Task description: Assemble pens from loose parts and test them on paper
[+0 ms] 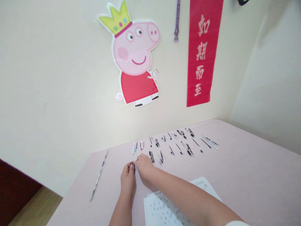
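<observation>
Both my hands meet at the far middle of a pink table (246, 175). My left hand (128, 179) and my right hand (144, 166) pinch a small dark pen part (134, 167) between their fingertips; both hands are closed on it. Just beyond them lie two light pen pieces (134, 147) and a short pink-tipped piece (141, 145). A row of several small black and clear pen parts (178, 144) stretches to the right along the table's far edge.
A long thin pen refill (96, 182) lies at the table's left edge. Printed white sheets (164, 207) lie under my right forearm. The wall behind carries a cartoon pig sticker (136, 59) and a red banner (202, 50). Wooden floor (35, 207) shows at lower left.
</observation>
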Demonstrator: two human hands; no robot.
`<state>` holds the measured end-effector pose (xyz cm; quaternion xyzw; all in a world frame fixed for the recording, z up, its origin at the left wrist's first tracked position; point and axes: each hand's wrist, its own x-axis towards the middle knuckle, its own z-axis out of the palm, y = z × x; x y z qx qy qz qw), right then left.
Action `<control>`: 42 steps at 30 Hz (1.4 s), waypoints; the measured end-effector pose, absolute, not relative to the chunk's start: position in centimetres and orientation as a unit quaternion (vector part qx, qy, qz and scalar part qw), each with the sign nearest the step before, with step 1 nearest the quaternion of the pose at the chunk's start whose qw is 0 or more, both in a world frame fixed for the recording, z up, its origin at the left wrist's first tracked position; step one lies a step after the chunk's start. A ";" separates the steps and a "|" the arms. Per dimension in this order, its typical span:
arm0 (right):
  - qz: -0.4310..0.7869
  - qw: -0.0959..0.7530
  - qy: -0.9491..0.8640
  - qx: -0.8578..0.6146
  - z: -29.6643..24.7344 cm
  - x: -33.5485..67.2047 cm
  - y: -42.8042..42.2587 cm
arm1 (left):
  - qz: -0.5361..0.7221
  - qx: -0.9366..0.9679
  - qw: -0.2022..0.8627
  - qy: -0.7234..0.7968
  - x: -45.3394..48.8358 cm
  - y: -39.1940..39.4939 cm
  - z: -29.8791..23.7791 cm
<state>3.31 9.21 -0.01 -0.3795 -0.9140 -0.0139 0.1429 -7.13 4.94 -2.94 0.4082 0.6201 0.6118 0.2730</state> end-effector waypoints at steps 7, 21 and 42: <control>-0.028 0.123 -0.923 -0.364 0.0 3.5 10.9 | 0.609 0.399 0.269 0.631 -7.8 5.1 -3.7; 0.006 0.181 -0.933 -0.311 0.1 2.8 10.8 | 0.681 0.321 0.308 0.582 -8.1 5.8 -5.0; 0.182 0.280 -0.872 -0.359 0.3 6.3 2.9 | 0.690 0.305 0.321 0.573 -7.5 4.6 -3.0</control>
